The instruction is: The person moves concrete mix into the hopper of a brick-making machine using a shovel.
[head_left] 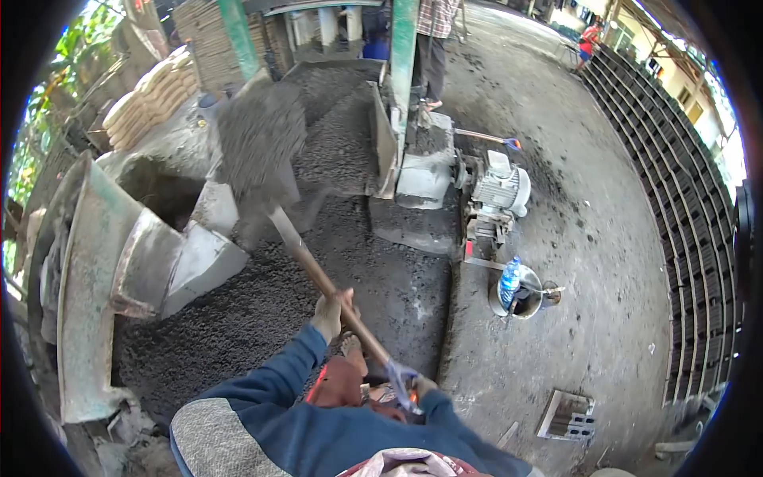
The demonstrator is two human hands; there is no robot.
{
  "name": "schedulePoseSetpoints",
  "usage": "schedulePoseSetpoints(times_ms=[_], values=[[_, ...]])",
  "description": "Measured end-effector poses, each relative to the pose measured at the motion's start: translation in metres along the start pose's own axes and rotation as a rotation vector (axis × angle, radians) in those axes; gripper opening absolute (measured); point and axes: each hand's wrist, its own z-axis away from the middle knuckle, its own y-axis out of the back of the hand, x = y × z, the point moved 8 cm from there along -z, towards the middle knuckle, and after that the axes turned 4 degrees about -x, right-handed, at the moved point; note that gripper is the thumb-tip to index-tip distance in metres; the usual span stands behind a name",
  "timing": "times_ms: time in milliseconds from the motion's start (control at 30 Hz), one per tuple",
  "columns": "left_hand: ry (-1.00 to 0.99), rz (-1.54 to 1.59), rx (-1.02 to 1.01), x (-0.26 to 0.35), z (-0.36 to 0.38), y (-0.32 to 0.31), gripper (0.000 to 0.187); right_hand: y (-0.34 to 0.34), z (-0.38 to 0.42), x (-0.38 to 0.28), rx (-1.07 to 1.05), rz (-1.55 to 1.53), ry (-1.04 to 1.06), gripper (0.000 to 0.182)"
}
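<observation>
A shovel (311,270) with a brown wooden shaft slants across the middle of the view. My left hand (327,316) is wrapped round the lower shaft. At the bluish grip on the shaft's end is my right hand (427,387), closed on it and partly hidden by the sleeve. The blade end is smeared by motion, and a blurred mass of dark, gritty material (264,135) hangs just beyond it. To its left stands a machine with a worn metal hopper (163,187). A heap of dark grit (238,338) covers the ground below.
An electric motor (502,187) sits right of the pit edge, near a bucket (531,304) holding a blue-labelled bottle (510,278). Stacked sacks (151,99) rise at the back left. Racks of dark blocks (675,199) line the right. A person (434,48) stands by the green post (402,63).
</observation>
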Motion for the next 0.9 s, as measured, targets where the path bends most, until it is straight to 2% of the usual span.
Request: schedulePoseSetpoints(times_ms=[67, 133, 200, 233, 267, 333, 367, 400, 467, 533, 600, 667, 733, 800, 900], values=[[0.05, 0.178, 0.036, 0.0, -0.01, 0.028, 0.029, 0.0, -0.059, 0.003, -0.206, -0.448, -0.234, 0.012], [0.084, 0.387, 0.11, 0.006, -0.014, 0.042, 0.031, 0.022, 0.031, -0.117, 0.159, -0.324, -0.177, 0.01], [0.12, 0.631, 0.254, -0.005, 0.006, 0.067, 0.031, 0.039, 0.043, -0.176, 0.145, -0.241, -0.124, 0.011], [0.102, 0.786, 0.358, -0.017, 0.007, 0.1, 0.031, 0.046, 0.044, -0.188, 0.128, -0.195, -0.109, 0.013], [0.079, 0.934, 0.473, -0.035, 0.006, 0.142, 0.032, 0.058, -0.001, -0.199, 0.046, 0.071, 0.184, 0.013], [0.101, 0.889, 0.739, -0.103, 0.006, 0.22, 0.033, 0.008, 0.044, -0.263, -0.027, -0.041, 0.033, 0.007], [0.112, 0.866, 0.859, -0.136, 0.003, 0.255, 0.034, -0.014, 0.067, -0.305, 0.047, 0.07, 0.09, 0.003], [0.139, 0.992, 0.736, -0.167, 0.002, 0.28, 0.035, -0.025, 0.047, -0.316, -0.022, 0.108, 0.111, 0.005], [0.058, 1.133, 0.825, -0.197, 0.035, 0.302, 0.034, -0.059, 0.038, -0.354, -0.151, 0.314, 0.358, 0.021], [0.098, 1.009, 0.808, -0.202, 0.087, 0.282, 0.04, -0.096, 0.04, -0.376, -0.245, 0.304, 0.307, 0.024], [0.023, 0.987, 0.849, -0.191, 0.137, 0.242, 0.037, -0.122, 0.026, -0.378, -0.366, 0.222, 0.315, 0.024], [-0.068, 1.188, 0.99, -0.27, 0.146, 0.278, 0.039, -0.136, 0.024, -0.373, -0.397, 0.299, 0.148, 0.023], [-0.26, 1.328, 1.037, -0.3, 0.171, 0.259, 0.038, -0.147, 0.023, -0.376, -0.502, 0.546, 0.155, 0.03], [-0.289, 1.409, 1.17, -0.301, 0.201, 0.21, 0.038, -0.155, 0.029, -0.38, -0.619, 0.71, 0.163, 0.03], [-0.416, 1.573, 1.214, -0.325, 0.227, 0.161, 0.037, -0.159, 0.036, -0.382, -0.739, 0.898, 0.144, 0.031]])
